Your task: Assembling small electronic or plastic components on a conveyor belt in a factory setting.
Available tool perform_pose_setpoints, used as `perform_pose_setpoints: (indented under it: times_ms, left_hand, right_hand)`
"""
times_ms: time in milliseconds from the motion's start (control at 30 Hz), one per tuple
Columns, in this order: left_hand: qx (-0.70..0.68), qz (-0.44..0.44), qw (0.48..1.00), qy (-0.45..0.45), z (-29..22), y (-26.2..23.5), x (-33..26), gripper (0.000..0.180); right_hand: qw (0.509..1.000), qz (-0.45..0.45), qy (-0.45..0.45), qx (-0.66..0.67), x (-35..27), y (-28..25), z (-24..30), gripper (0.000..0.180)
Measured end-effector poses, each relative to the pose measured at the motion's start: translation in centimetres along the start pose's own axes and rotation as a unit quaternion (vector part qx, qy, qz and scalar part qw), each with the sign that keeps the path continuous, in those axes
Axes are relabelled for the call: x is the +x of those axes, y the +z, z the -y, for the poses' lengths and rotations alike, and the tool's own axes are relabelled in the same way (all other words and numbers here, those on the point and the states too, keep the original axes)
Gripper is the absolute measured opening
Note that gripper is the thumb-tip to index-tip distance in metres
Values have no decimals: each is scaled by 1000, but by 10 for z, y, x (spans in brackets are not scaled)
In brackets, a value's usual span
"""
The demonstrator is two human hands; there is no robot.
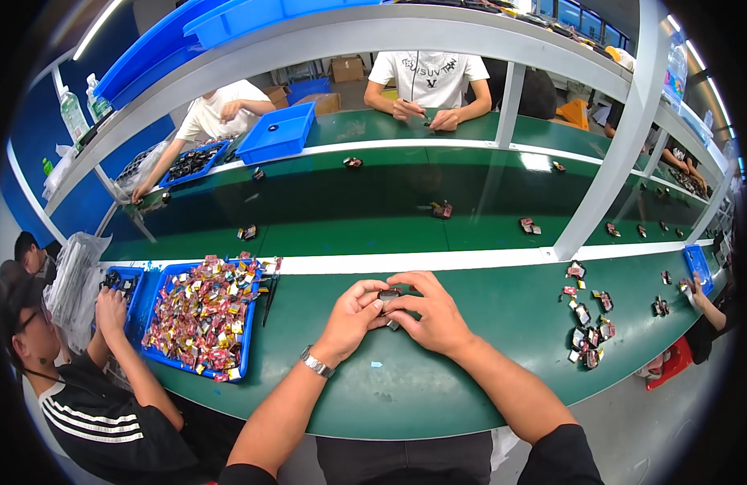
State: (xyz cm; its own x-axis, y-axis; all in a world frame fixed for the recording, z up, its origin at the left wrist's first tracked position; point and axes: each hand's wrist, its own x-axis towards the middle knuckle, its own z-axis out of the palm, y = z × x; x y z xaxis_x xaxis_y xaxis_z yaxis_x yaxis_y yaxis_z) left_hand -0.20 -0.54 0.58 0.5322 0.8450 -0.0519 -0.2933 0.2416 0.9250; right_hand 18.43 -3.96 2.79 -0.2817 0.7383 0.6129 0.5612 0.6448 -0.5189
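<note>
Over the green bench in front of me, my left hand (359, 311) and my right hand (428, 312) close their fingers round a small black casing (388, 296). Fingertips cover most of it, so its inside is hard to make out. A metal-banded watch is on my left wrist. To the left stands a blue tray (246, 356) heaped with small red, yellow and white electronic parts (202, 315). Black tweezers (270, 297) lie beside the tray's right side. Off to my right, several black casings with red and yellow parts (587, 335) lie in a loose group.
A white strip (349, 263) separates my bench from a green belt (349, 202) carrying scattered small assemblies. A grey metal post (612, 145) rises right of centre under an overhead shelf. Co-workers sit at left, far side and right. Another blue tray (278, 131) stands across the belt.
</note>
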Motion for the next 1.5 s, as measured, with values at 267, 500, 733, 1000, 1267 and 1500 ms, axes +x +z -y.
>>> perform_pose_setpoints:
  times_ms: [267,500,733,1000,1267,1500]
  left_hand:
    - [-30,8,999,-11,0,-3,-1,28]
    - [-23,7,1000,-10,0,-2,0,27]
    - [-25,14,1000,0,3,-4,-1,27]
    - [-24,19,999,14,5,-4,-1,27]
    - [-28,-6,999,21,8,-4,0,23]
    - [-27,-4,999,23,6,-3,-1,23]
  right_hand:
    - [997,-53,51,11,-3,11,-2,15]
    - [995,-57,79,15,-5,21,-1,14]
    - [990,-57,112,59,-8,23,-2,15]
    - [989,-49,116,75,-8,23,-4,17]
    - [992,-39,103,64,-5,23,-1,23]
    - [988,-46,119,88,-6,26,-4,21]
